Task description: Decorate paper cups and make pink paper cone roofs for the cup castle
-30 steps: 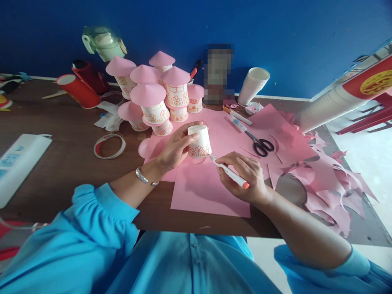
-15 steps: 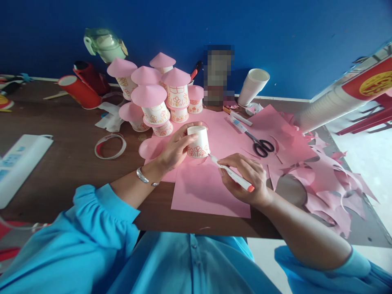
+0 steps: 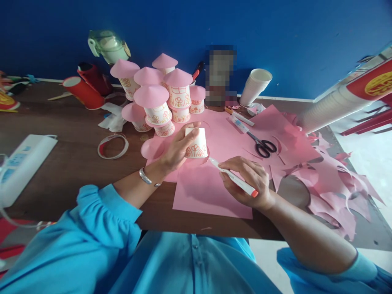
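Observation:
A white paper cup [image 3: 197,141] with red flower drawings along its lower band is in my left hand [image 3: 175,153], the thumb across its side. My right hand [image 3: 249,179] is closed around a white marker pen [image 3: 237,181] with a red end. Its tip points at the cup's lower right edge, with a small gap between them. Beneath both hands lies pink paper [image 3: 211,192]. Just beyond my left hand stand several decorated cups [image 3: 157,113], some stacked, topped with pink paper cones [image 3: 151,96].
Scissors [image 3: 266,148] and a glue tube [image 3: 239,123] lie right of the cup. Pink paper scraps [image 3: 333,188] cover the right side. A tape roll [image 3: 99,147] rests at left. Stacked white cups [image 3: 256,86] stand by the blue wall; a longer cup stack [image 3: 324,107] leans at far right.
The cup has turned and tilted in my left hand, so its open top no longer shows. The marker tip has come slightly away from the cup. The view has shifted a little.

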Demonstrator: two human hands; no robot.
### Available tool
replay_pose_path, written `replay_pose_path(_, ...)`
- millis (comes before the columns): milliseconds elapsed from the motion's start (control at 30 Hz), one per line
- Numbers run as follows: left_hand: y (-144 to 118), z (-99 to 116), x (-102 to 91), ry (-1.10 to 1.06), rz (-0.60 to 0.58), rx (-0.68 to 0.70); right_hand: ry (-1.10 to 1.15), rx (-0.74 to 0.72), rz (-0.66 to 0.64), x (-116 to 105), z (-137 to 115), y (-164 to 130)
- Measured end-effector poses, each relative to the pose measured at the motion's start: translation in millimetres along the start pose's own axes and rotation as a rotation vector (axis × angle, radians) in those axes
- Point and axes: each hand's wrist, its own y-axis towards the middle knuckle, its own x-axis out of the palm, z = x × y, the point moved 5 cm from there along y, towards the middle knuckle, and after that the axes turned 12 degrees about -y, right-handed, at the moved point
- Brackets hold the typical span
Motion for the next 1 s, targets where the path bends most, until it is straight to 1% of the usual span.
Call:
replay_pose_path(133, 1, -1, 2.4, -0.281, 0.100, -0.161, -0.006, -0.007, 0.007, -1, 0, 0)
replay_pose_path(233, 4, 2, 5.1, -0.360, 0.109, -0.175, -0.021, -0.009, 0.005, -3, -1, 0)
replay_pose_path(433, 4, 10, 8.2, -0.365, 0.043, -0.147, -0.030, 0.009, 0.007, -3, 0, 1)
replay_pose_path(600, 2, 5, 5.8, -0.404, 0.039, -0.124, -0.020, 0.015, 0.001, 3, 2, -1)
replay_pose_path(800, 1, 6, 5.4, -0.336, 0.014, -0.101, -0.019, 0.001, -0.015, 6, 0, -2)
replay_pose_path(1000, 1, 6, 6.3, -0.337, -0.017, -0.100, -0.019, 0.006, -0.023, 8, 2, -3)
